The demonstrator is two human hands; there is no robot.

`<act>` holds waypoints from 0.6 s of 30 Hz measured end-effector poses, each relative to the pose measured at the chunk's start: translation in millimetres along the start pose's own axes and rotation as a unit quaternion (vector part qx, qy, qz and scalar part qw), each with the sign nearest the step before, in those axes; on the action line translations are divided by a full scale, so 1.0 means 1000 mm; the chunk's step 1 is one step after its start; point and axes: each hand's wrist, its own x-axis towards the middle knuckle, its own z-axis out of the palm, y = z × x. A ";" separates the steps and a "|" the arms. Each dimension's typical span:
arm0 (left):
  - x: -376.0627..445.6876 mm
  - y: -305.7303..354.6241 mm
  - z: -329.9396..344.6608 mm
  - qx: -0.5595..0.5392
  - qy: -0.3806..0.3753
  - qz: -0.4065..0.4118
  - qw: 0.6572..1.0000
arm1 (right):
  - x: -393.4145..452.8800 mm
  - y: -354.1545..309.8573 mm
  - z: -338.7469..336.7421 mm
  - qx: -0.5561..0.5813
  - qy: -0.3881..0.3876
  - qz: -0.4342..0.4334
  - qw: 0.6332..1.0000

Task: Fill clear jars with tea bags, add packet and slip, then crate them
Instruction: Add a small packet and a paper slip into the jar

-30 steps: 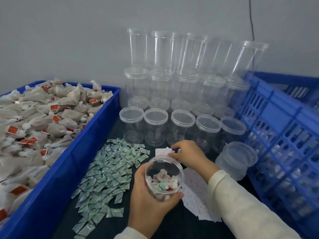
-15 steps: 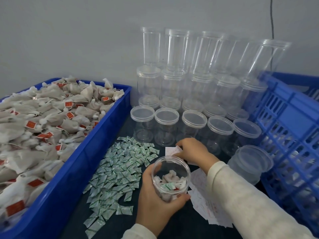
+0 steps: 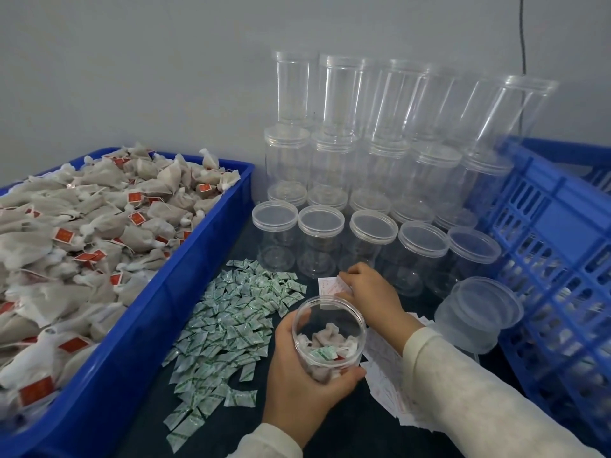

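Note:
My left hand [image 3: 299, 381] grips an open clear jar [image 3: 330, 338] that holds tea bags and a green-and-white packet. Just behind the jar, my right hand [image 3: 372, 290] pinches a white paper slip [image 3: 329, 287] with red print. More slips [image 3: 390, 385] lie scattered under my right forearm on the dark table. A heap of green-and-white packets [image 3: 231, 322] lies left of the jar. Tea bags [image 3: 82, 239] with red tags fill the blue bin [image 3: 139, 328] on the left.
Lidded empty jars [image 3: 373, 233] stand in rows and stacks against the grey wall. A stack of loose lids [image 3: 479, 312] sits right of my right arm. A blue slatted crate [image 3: 558, 259] fills the right side, with filled jars dimly visible through its wall.
The camera has swung left, so everything sits further right in view. My right hand stays at the slips and now has one pinched behind the jar. The left hand keeps holding the jar.

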 end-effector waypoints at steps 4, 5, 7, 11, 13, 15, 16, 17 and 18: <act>-0.001 0.000 0.000 0.005 0.004 -0.001 1.000 | -0.001 -0.001 0.003 0.033 0.034 0.003 0.999; -0.001 -0.001 0.000 0.006 0.005 -0.001 1.000 | -0.001 -0.001 0.004 0.042 0.045 0.002 0.998; -0.001 -0.001 0.000 0.009 0.003 -0.001 1.000 | -0.001 0.000 0.005 0.045 0.055 0.000 0.997; -0.001 -0.003 -0.001 0.012 0.000 -0.001 1.000 | -0.004 0.001 -0.012 0.132 0.050 0.029 0.990; -0.001 -0.004 -0.001 0.010 -0.001 -0.003 1.000 | -0.008 0.002 -0.032 0.189 0.069 0.033 0.979; -0.001 -0.004 -0.001 0.009 -0.001 -0.004 1.000 | -0.016 0.001 -0.054 0.231 0.082 0.031 0.969; -0.001 -0.005 -0.001 0.008 -0.001 -0.004 1.000 | -0.021 0.001 -0.064 0.260 0.080 0.030 0.962; -0.001 -0.005 -0.001 0.007 -0.001 -0.005 1.000 | -0.027 -0.001 -0.072 0.294 0.076 0.027 0.952; -0.001 -0.005 -0.001 0.008 -0.001 -0.005 1.000 | -0.034 -0.004 -0.078 0.326 0.071 0.024 0.942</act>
